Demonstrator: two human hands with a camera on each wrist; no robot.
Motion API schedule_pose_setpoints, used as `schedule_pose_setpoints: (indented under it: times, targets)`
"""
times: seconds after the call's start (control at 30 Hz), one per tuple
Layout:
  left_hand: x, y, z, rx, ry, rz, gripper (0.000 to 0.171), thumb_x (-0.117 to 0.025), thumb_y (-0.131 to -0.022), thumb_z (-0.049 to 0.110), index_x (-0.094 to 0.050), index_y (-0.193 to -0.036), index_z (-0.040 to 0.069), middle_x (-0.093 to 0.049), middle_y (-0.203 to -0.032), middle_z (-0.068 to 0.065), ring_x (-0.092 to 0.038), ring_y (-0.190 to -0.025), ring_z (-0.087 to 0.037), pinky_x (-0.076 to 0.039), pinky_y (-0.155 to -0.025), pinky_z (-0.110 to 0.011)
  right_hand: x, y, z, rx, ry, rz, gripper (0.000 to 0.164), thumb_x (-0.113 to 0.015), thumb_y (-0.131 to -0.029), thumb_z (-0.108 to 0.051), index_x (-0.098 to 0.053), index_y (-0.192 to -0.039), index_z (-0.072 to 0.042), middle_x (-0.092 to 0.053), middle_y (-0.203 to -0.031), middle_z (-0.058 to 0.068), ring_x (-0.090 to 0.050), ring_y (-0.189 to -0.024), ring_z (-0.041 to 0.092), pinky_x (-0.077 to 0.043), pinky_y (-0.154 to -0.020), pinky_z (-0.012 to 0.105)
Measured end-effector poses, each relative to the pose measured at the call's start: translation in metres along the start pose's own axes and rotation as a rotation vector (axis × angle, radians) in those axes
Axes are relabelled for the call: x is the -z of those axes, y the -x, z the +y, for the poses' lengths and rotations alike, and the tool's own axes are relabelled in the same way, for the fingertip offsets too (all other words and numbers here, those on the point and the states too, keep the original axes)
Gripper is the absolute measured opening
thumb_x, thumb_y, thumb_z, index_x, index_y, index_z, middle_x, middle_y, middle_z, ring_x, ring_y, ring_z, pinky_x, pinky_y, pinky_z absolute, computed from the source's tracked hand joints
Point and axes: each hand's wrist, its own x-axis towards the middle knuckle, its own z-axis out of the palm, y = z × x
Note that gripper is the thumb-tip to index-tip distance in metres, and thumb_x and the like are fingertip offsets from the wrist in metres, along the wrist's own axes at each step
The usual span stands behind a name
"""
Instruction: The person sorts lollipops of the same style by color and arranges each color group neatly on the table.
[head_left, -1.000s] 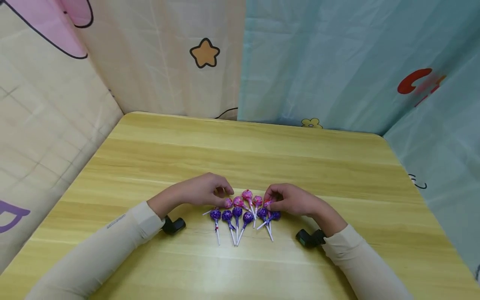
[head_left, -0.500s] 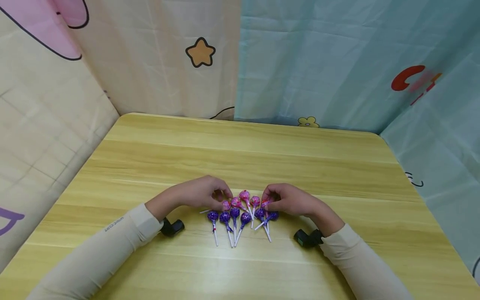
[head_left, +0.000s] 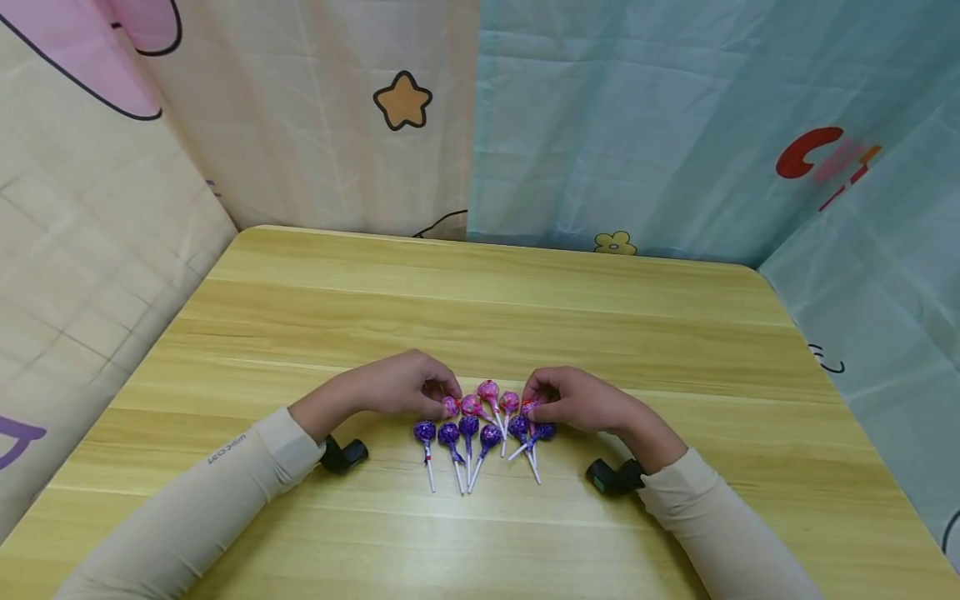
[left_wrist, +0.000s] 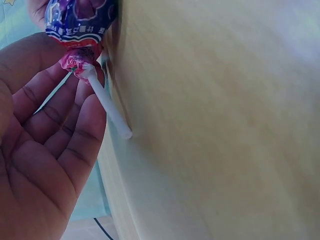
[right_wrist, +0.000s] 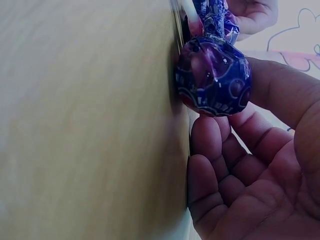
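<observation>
At the left end of a row of pink-wrapped lollipops, my left hand (head_left: 405,385) pinches a pink lollipop (head_left: 451,406) between thumb and fingers. My right hand (head_left: 583,400) holds another pink lollipop (head_left: 528,407) at the row's right end, its fingers covering part of it. Between the hands lie more pink lollipops, one of them the topmost lollipop (head_left: 488,390). Just below runs a row of purple lollipops (head_left: 468,426), sticks toward the person. One purple lollipop (left_wrist: 82,22) hides the left fingertips in the left wrist view. Another purple lollipop (right_wrist: 214,75) overlaps the right thumb tip in the right wrist view.
Everything rests on a wood-grain table (head_left: 480,308). Printed curtains (head_left: 630,125) hang behind it and along both sides. A black wrist camera (head_left: 344,456) is strapped at the left wrist, and a second black camera (head_left: 615,477) at the right.
The left-hand pink lollipop's white stick, which stuck out to the left under the hand, is now out of sight. The left hand shifts only slightly; the right hand stays in place.
</observation>
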Motion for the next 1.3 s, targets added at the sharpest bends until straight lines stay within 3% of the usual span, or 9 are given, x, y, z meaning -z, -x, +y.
schedule_pose_setpoints:
  times: [0.43,0.8,1.3]
  targets:
    - [0.005,-0.002,-0.003,0.019,-0.002,0.023,0.011,-0.073,-0.091,0.013,-0.071,-0.102,0.013,-0.065,-0.089,0.007,-0.062,-0.081,-0.008,-0.054,-0.075,-0.026,0.000,-0.001,0.002,0.003,0.008,0.004,0.007,-0.068,-0.094,-0.008,-0.063,-0.099,-0.005,-0.061,-0.085,0.003,-0.053,-0.074,0.018,-0.045,-0.065,0.029]
    - [0.013,-0.003,-0.010,-0.031,0.040,0.050,0.016,-0.072,-0.091,0.013,-0.071,-0.107,0.012,-0.067,-0.096,0.005,-0.063,-0.086,-0.008,-0.054,-0.077,-0.027,0.001,-0.003,0.001,0.001,-0.008,0.006,0.007,-0.067,-0.094,-0.008,-0.063,-0.099,-0.005,-0.061,-0.085,0.003,-0.053,-0.075,0.018,-0.045,-0.066,0.029]
    - [0.017,-0.009,-0.010,0.016,0.077,0.119,0.013,-0.072,-0.092,0.018,-0.070,-0.105,0.014,-0.066,-0.093,0.005,-0.064,-0.084,-0.013,-0.055,-0.075,-0.030,0.005,-0.004,0.002,-0.003,-0.006,0.006,0.008,-0.068,-0.094,-0.009,-0.063,-0.099,-0.006,-0.062,-0.086,0.004,-0.055,-0.076,0.018,-0.047,-0.067,0.031]
